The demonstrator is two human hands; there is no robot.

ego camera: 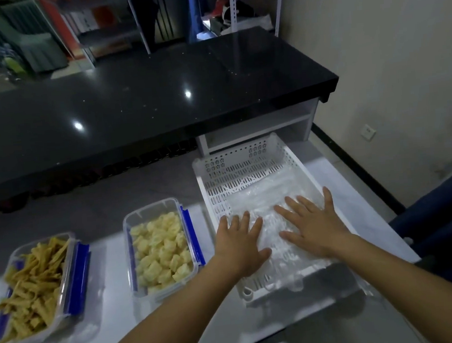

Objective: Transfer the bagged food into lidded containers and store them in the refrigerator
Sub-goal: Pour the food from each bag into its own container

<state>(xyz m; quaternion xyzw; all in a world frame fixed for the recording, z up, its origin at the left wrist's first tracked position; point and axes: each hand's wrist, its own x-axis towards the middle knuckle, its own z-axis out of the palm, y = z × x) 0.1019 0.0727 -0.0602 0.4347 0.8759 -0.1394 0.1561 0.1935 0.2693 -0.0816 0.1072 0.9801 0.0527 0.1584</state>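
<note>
With my left hand (241,248) and right hand (310,228) spread flat, holding nothing, I should press the empty bags (259,195) evenly into the white basket (245,158).

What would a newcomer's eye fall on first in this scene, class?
Both hands, the left hand and right hand, press flat on crumpled clear plastic inside a white basket at centre right. To the left sit two open containers, one of pale puffs, one of tan strips.

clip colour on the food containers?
Blue clips on both clear containers; seen in the head view.
</note>
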